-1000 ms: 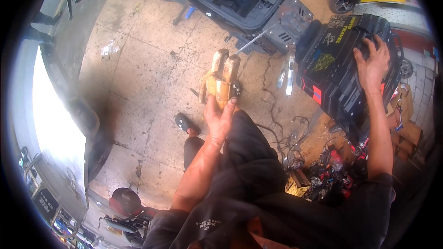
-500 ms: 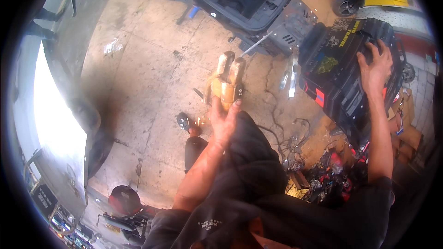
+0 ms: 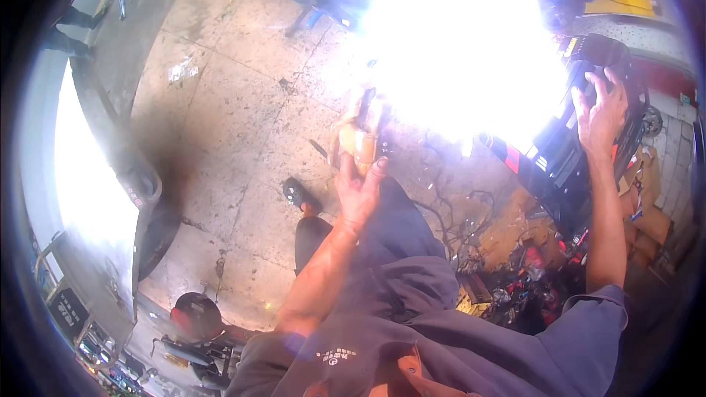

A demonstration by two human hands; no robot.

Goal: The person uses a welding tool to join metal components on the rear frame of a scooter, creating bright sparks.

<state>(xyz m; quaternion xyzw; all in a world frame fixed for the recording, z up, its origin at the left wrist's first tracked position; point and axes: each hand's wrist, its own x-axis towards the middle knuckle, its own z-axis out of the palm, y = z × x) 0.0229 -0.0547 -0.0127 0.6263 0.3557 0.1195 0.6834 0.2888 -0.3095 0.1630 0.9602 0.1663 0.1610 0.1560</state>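
My left hand [image 3: 359,190] is wrapped round a worn, tan welding electrode holder [image 3: 362,145] with two jaws pointing away from me. A blinding white welding arc glare [image 3: 467,44] spreads just beyond the jaws and hides the rod and the metal parts there. On the right, my right hand [image 3: 604,114] lies with its fingers spread on top of a black hard case [image 3: 562,154] with red reflectors. The glare also washes out the case's far left side.
Loose cables [image 3: 460,209] and a heap of parts [image 3: 526,279] lie on the floor near the case. Flattened cardboard [image 3: 651,213] is at the right. A white panel [image 3: 92,176] stands on the left, with a dark round-topped object [image 3: 198,316] at lower left.
A bright arc has flared up beyond the holder, covering the grey scooter body and metal bracket seen before. Both hands have stayed almost in place.
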